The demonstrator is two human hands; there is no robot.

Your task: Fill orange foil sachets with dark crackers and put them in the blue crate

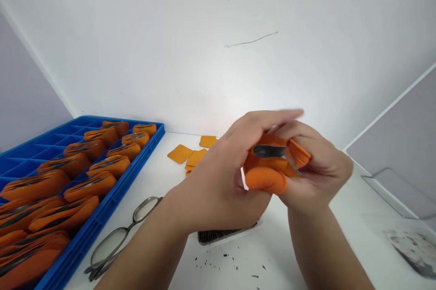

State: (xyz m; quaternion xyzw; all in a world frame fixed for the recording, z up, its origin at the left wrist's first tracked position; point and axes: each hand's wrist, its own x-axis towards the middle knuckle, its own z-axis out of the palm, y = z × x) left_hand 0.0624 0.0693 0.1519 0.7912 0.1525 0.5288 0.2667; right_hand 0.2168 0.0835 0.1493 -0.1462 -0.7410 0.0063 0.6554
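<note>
Head cam: your R hand pinched the dark piece; L hand cupped close, grip unclear; piece looked light, thin, prob. stiff; edges seemed best hold.

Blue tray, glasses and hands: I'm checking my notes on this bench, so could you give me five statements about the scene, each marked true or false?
1. Orange bundles sit in the blue tray. True.
2. The glasses lie inside the tray. False: they lie beside it on the white table.
3. The left hand and right hand meet around an orange piece. True.
4. The orange squares lie right of both hands. False: they lie left of them.
5. Dark bits are scattered on the table. True.
</note>
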